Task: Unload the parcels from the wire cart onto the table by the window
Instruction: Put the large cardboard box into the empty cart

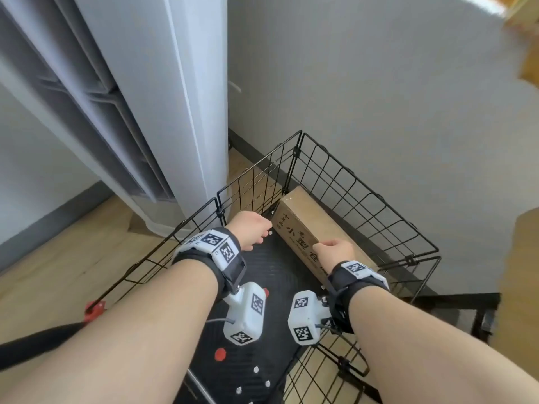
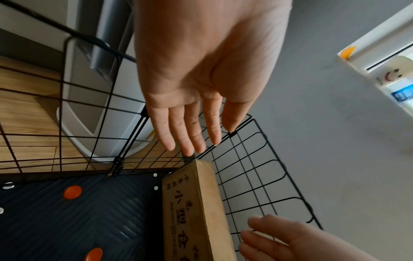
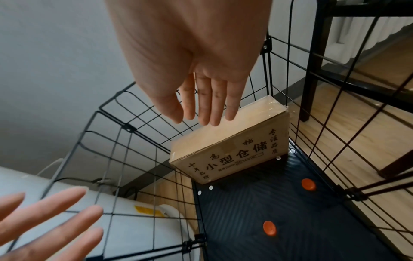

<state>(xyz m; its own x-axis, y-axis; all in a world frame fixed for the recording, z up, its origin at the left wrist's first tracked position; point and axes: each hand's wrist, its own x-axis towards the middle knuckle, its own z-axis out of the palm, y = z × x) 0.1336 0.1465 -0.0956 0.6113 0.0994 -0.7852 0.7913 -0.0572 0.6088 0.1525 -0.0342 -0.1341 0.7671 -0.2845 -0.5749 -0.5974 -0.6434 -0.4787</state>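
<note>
One brown cardboard parcel [image 1: 309,228] leans against the black wire cart's [image 1: 364,188] far wall; open, empty left hand [image 1: 252,230] and right hand [image 1: 335,253] should clasp its ends.

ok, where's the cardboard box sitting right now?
In the head view the cardboard box stands on edge inside the wire cart, against its far-right wall, with the left hand and right hand reaching toward it.

The right hand [image 1: 335,252] is covering part of the printed side of the parcel [image 1: 303,228] at the wire cart's [image 1: 379,199] far-right corner. The frame's bottom edge is cutting off the cart floor [image 1: 271,275]. Motion blur is rendering the tan shapes [image 1: 525,48] at the top-right corner unidentifiable.
</note>
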